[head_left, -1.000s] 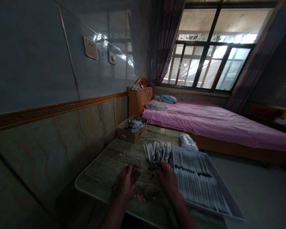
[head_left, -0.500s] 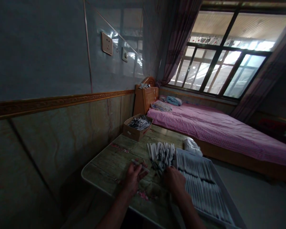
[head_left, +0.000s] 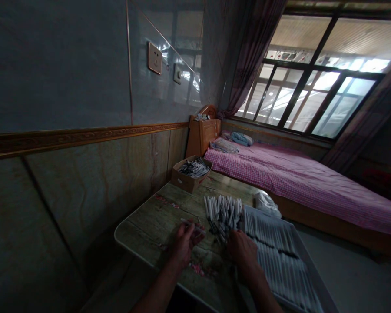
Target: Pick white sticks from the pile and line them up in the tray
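My left hand [head_left: 186, 241] is closed around a thin, pale pen-like stick [head_left: 193, 226] above the table. At the near edge of a heap of white and dark pens [head_left: 224, 211], my right hand [head_left: 243, 247] has its fingers pressed together; whatever they hold is hidden. Right beside that hand, a grey tray [head_left: 313, 261] contains rows of similar white pens [head_left: 280, 261] with dark parts along the middle.
An open cardboard box [head_left: 184, 182] of pens stands at the table's [head_left: 140, 226] far left, by the wall. A clear plastic bag [head_left: 267, 204] lies behind the tray. Beyond is a bed [head_left: 280, 169] with a pink checked cover.
The whole view has shifted, so the scene sits slightly further right. My left hand still holds the stick, and my right hand remains by the heap.
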A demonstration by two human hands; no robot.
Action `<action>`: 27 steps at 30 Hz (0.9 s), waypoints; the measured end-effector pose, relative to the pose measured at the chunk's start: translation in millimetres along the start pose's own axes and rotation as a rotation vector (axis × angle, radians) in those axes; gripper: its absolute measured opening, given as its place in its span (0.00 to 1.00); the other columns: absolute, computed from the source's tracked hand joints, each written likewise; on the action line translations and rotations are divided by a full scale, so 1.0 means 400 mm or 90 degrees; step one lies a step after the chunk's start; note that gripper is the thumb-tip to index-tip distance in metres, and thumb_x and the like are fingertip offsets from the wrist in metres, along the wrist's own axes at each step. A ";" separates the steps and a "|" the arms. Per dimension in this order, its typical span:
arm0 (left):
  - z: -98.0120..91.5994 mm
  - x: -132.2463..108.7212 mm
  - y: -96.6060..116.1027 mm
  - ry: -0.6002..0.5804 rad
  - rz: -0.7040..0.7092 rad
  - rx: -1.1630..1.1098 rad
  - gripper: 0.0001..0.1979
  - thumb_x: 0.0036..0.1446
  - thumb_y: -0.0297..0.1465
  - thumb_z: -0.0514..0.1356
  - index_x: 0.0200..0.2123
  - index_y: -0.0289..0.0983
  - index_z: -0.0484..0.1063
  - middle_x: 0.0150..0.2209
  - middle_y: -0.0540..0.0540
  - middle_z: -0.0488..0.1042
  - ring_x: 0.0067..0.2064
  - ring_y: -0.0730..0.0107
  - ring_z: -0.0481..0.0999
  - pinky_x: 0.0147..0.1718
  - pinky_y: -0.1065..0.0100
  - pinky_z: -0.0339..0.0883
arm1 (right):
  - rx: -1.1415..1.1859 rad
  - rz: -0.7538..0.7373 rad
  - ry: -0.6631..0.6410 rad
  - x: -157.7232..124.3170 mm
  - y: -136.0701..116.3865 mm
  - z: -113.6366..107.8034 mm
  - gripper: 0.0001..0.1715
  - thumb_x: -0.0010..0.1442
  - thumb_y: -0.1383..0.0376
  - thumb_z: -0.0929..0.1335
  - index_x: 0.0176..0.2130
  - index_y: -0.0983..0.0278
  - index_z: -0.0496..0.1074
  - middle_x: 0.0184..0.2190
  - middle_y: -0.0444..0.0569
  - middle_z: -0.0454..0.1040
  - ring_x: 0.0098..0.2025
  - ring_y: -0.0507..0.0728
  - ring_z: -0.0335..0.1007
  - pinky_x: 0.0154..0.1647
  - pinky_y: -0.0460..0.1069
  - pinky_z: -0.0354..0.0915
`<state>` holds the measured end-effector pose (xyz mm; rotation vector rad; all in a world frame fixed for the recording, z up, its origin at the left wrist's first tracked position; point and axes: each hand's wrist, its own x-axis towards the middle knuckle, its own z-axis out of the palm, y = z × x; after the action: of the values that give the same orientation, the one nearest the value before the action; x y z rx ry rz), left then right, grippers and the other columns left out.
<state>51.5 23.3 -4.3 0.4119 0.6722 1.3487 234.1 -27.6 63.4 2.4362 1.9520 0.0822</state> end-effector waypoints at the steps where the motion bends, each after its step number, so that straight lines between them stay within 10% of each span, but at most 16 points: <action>1: 0.000 0.001 0.000 -0.001 0.003 -0.007 0.18 0.43 0.33 0.73 0.34 0.37 0.70 0.32 0.47 0.81 0.35 0.61 0.83 0.33 0.63 0.78 | 0.005 0.002 0.003 -0.003 0.003 -0.004 0.15 0.65 0.70 0.61 0.40 0.63 0.76 0.39 0.54 0.80 0.41 0.58 0.78 0.30 0.46 0.56; 15: 0.004 0.008 0.006 0.039 0.011 -0.058 0.15 0.48 0.30 0.70 0.34 0.38 0.67 0.31 0.48 0.81 0.37 0.56 0.84 0.36 0.58 0.79 | 0.395 -0.083 0.029 -0.109 -0.005 0.036 0.15 0.65 0.62 0.59 0.36 0.58 0.74 0.31 0.46 0.80 0.33 0.55 0.77 0.31 0.45 0.59; 27: 0.008 0.006 0.005 0.032 0.016 -0.023 0.17 0.47 0.33 0.71 0.34 0.39 0.66 0.31 0.49 0.80 0.36 0.59 0.84 0.35 0.60 0.78 | 0.350 -0.071 0.013 -0.116 -0.006 0.030 0.15 0.64 0.66 0.61 0.38 0.57 0.77 0.36 0.45 0.81 0.37 0.54 0.78 0.33 0.44 0.61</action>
<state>52.2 26.5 -1.3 0.3590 0.6858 1.3973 222.4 -72.1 50.0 2.6110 2.3671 -0.4995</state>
